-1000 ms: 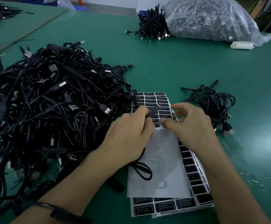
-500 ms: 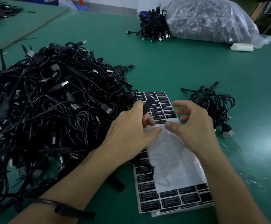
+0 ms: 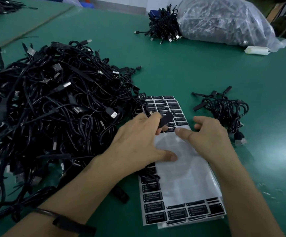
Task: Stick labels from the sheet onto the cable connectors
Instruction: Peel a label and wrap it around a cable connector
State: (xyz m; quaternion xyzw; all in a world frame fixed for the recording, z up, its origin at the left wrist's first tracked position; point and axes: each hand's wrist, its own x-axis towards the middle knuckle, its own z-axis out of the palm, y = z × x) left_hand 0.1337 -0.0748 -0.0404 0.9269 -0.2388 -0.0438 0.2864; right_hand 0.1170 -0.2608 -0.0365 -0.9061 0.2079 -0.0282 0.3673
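A sheet of black labels (image 3: 168,106) lies on the green table, its middle bare white backing (image 3: 186,175). My left hand (image 3: 138,142) grips a black cable connector (image 3: 165,119) between its fingers, just above the sheet; its thumb rests on the white backing. The cable runs under that hand. My right hand (image 3: 209,134) hovers over the sheet's right side with fingers spread and loosely bent, thumb pointing left near the last row of labels. It holds nothing that I can see.
A big heap of black cables (image 3: 53,106) fills the left. A small bunch of cables (image 3: 224,108) lies right of the sheet. Far back are another bundle (image 3: 164,28), a clear plastic bag of cables (image 3: 224,23) and a white object (image 3: 256,50).
The white backing has slid to the right and turned, baring more labels at the sheet's lower left. My left hand's thumb has moved down onto the backing; my right hand has opened wider.
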